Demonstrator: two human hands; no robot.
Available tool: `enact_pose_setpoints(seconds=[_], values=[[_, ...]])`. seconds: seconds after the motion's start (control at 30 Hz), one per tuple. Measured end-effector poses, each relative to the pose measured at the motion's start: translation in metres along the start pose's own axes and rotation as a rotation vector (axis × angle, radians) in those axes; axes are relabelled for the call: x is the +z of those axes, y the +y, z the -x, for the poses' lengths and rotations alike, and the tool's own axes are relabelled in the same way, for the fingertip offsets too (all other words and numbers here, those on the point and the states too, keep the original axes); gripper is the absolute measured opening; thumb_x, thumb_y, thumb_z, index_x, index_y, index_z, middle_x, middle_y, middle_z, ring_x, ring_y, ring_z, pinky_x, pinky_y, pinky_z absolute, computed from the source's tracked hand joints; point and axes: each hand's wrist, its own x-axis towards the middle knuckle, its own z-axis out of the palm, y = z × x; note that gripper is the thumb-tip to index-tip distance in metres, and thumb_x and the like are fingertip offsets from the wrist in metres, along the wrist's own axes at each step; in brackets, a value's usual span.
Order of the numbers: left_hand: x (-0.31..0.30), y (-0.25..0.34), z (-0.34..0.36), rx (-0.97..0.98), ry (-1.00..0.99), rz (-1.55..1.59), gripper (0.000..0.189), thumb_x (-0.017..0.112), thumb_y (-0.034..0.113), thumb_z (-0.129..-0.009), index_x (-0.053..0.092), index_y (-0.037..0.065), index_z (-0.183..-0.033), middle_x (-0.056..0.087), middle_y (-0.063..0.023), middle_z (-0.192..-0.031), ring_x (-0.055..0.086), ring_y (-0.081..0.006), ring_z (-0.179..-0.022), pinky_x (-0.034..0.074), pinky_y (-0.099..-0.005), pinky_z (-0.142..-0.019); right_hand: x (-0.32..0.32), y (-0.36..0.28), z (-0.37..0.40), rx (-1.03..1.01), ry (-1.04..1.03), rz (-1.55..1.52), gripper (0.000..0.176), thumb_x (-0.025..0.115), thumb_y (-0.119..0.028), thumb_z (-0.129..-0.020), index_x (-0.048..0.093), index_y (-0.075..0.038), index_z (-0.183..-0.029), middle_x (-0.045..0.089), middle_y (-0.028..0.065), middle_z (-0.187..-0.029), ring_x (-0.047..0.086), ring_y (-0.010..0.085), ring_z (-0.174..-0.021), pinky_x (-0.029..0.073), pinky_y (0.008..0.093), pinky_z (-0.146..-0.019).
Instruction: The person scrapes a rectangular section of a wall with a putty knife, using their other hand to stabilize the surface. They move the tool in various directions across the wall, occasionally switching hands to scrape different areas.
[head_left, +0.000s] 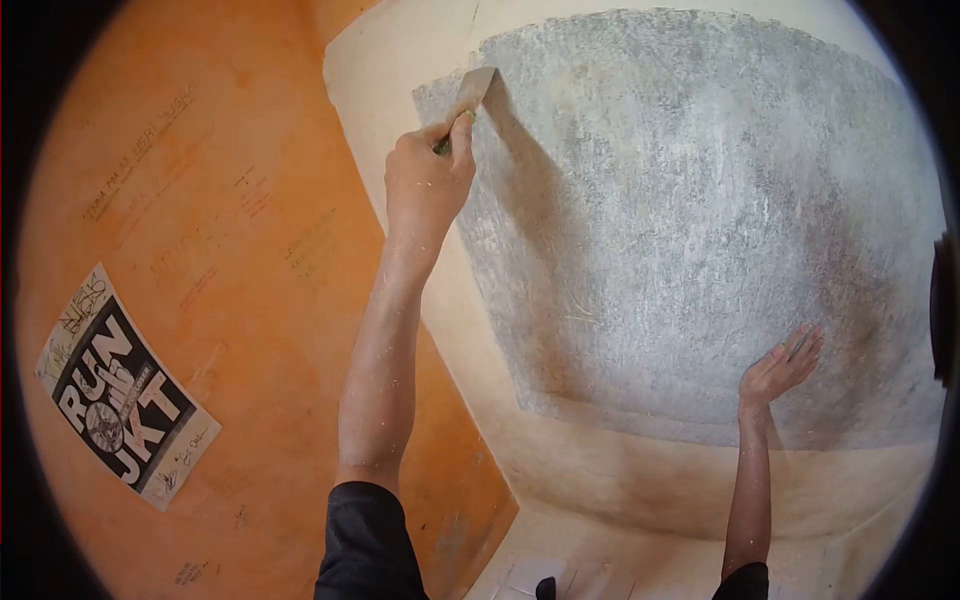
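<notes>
Scraper: in the head view we see the scraper (pixel 478 90) at the upper left edge of the grey patch (pixel 650 200), its flat blade spread towards the rim and its dark handle (pixel 441 147) mostly hidden. We judge it light, with a stiff grip and a thin blade that may flex a little.

Left hand: our left hand (pixel 425 180) is closed round the handle, with the thumb lying up towards the blade. We judge this a sound hold, since the handle suits a full grip and the blade's edge is best left free of the fingers.

Right hand: our right hand (pixel 780 375) is held up at the lower right of the patch, its fingers extended. We cannot tell whether it presses on the surface or whether something small lies along the fingers.

Patch: its face is mottled and rough, with an uneven rim. We judge it firm, though loose flakes may crumble at the edge, and a steeply tilted blade could gouge it.

Skin: we note pale specks on the left forearm (pixel 378 390); such grit, in our judgement, may make the grip slightly slippery.

Surroundings: a pale border (pixel 400 65) surrounds much of the patch; beside it stands an orange wall (pixel 270 330) bearing handwriting and a poster (pixel 125 390).
</notes>
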Motion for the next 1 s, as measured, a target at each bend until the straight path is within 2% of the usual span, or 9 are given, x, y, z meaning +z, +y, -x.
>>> enact_pose_setpoints(seconds=[0.07, 0.23, 0.53, 0.6, 0.73, 0.8, 0.83, 0.97, 1.0], values=[[0.003, 0.004, -0.008, 0.008, 0.026, 0.042, 0.039, 0.063, 0.037, -0.095, 0.073, 0.005, -0.115, 0.050, -0.0042, -0.056, 0.046, -0.0091, -0.055, 0.043, -0.0310, -0.055, 0.001, 0.005, 0.001, -0.004, 0.007, 0.029, 0.054, 0.022, -0.032, -0.109, 0.036, -0.005, -0.153, 0.029, 0.0187, -0.160, 0.023, 0.0428, -0.148, 0.016, 0.0608, -0.116], [-0.003, -0.005, -0.006, 0.003, -0.001, 0.039, 0.039, 0.063, 0.036, -0.095, 0.073, 0.005, -0.116, 0.051, -0.0049, -0.057, 0.047, -0.0093, -0.056, 0.044, -0.0311, -0.056, 0.000, 0.000, -0.002, 0.007, -0.014, 0.038, 0.054, 0.022, -0.034, -0.109, 0.036, -0.006, -0.153, 0.029, 0.0184, -0.160, 0.023, 0.0422, -0.148, 0.016, 0.0610, -0.116], [0.000, 0.001, 0.000, 0.074, 0.020, 0.038, 0.040, 0.064, 0.036, -0.095, 0.072, 0.003, -0.115, 0.069, -0.0158, -0.072, 0.062, -0.0148, -0.066, 0.050, -0.0330, -0.064, 0.001, 0.002, 0.002, 0.008, -0.001, 0.036, 0.054, 0.022, -0.034, -0.109, 0.037, -0.005, -0.152, 0.029, 0.0190, -0.160, 0.023, 0.0423, -0.148, 0.015, 0.0612, -0.117], [-0.004, 0.014, -0.009, -0.019, 0.027, 0.056, 0.041, 0.064, 0.037, -0.095, 0.073, 0.002, -0.114, 0.069, -0.0172, -0.072, 0.063, -0.0173, -0.065, 0.051, -0.0340, -0.065, 0.004, 0.002, 0.002, 0.000, 0.018, 0.022, 0.054, 0.022, -0.034, -0.109, 0.037, -0.005, -0.152, 0.029, 0.0190, -0.160, 0.023, 0.0424, -0.148, 0.014, 0.0616, -0.117], [0.000, -0.003, -0.004, -0.008, -0.008, 0.075, 0.042, 0.063, 0.037, -0.095, 0.072, 0.001, -0.113, 0.066, -0.0152, -0.067, 0.061, -0.0170, -0.060, 0.049, -0.0341, -0.061, 0.001, 0.000, -0.001, 0.022, -0.008, 0.009, 0.054, 0.023, -0.034, -0.109, 0.038, -0.005, -0.152, 0.030, 0.0191, -0.160, 0.024, 0.0432, -0.147, 0.015, 0.0625, -0.116], [0.007, 0.001, -0.006, 0.094, 0.092, 0.081, 0.042, 0.063, 0.037, -0.094, 0.072, 0.001, -0.114, 0.060, -0.0094, -0.059, 0.053, -0.0123, -0.054, 0.043, -0.0329, -0.053, 0.001, 0.000, 0.001, 0.013, -0.004, 0.022, 0.054, 0.024, -0.033, -0.109, 0.038, -0.005, -0.152, 0.029, 0.0192, -0.160, 0.024, 0.0439, -0.147, 0.015, 0.0626, -0.116], [0.004, 0.004, -0.015, -0.008, 0.030, 0.103, 0.041, 0.062, 0.036, -0.094, 0.072, 0.002, -0.115, 0.062, -0.0124, -0.061, 0.059, -0.0152, -0.059, 0.047, -0.0335, -0.058, 0.003, 0.001, -0.003, 0.015, 0.004, 0.024, 0.054, 0.024, -0.033, -0.109, 0.038, -0.005, -0.152, 0.029, 0.0192, -0.160, 0.024, 0.0439, -0.147, 0.015, 0.0626, -0.116], [-0.002, -0.002, -0.006, -0.030, 0.004, 0.061, 0.041, 0.062, 0.036, -0.094, 0.072, 0.002, -0.115, 0.067, -0.0165, -0.067, 0.065, -0.0192, -0.063, 0.050, -0.0342, -0.062, -0.001, -0.001, 0.003, 0.016, -0.023, 0.012, 0.053, 0.024, -0.033, -0.109, 0.038, -0.005, -0.152, 0.029, 0.0196, -0.159, 0.024, 0.0442, -0.147, 0.015, 0.0627, -0.116], [0.001, 0.001, -0.006, 0.042, 0.037, 0.067, 0.041, 0.061, 0.035, -0.095, 0.072, 0.001, -0.114, 0.069, -0.0177, -0.070, 0.066, -0.0210, -0.065, 0.051, -0.0345, -0.064, 0.001, -0.001, 0.002, 0.023, -0.012, 0.018, 0.053, 0.024, -0.033, -0.109, 0.038, -0.004, -0.152, 0.030, 0.0198, -0.159, 0.023, 0.0440, -0.147, 0.015, 0.0627, -0.116]])
